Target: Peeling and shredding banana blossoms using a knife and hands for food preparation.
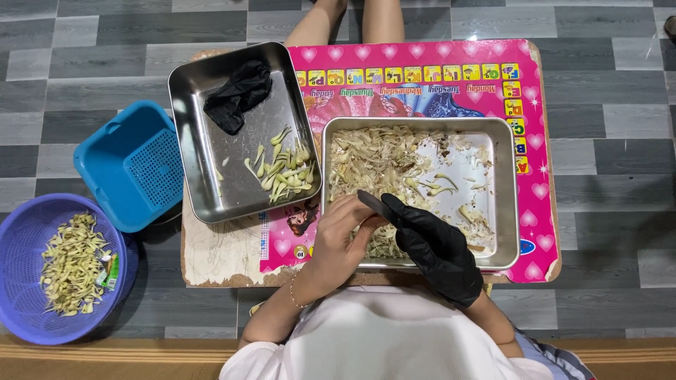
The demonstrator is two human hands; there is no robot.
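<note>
My bare left hand (341, 236) is curled over the near left part of a steel tray (503, 197) that holds a heap of pale shredded plant scraps (373, 158); its fingers pinch something small that I cannot make out. My right hand (433, 246), in a black glove, holds a dark knife (373, 204) whose blade points up-left, just above the left fingers. Both hands meet over the tray's near edge.
A second steel tray (193, 172) at upper left holds several pale green trimmed pieces (282, 169) and a spare black glove (238, 95). Both trays rest on a pink mat (422, 63) over a low board. On the floor: a blue basket (130, 165), a purple basket (21, 281) of scraps.
</note>
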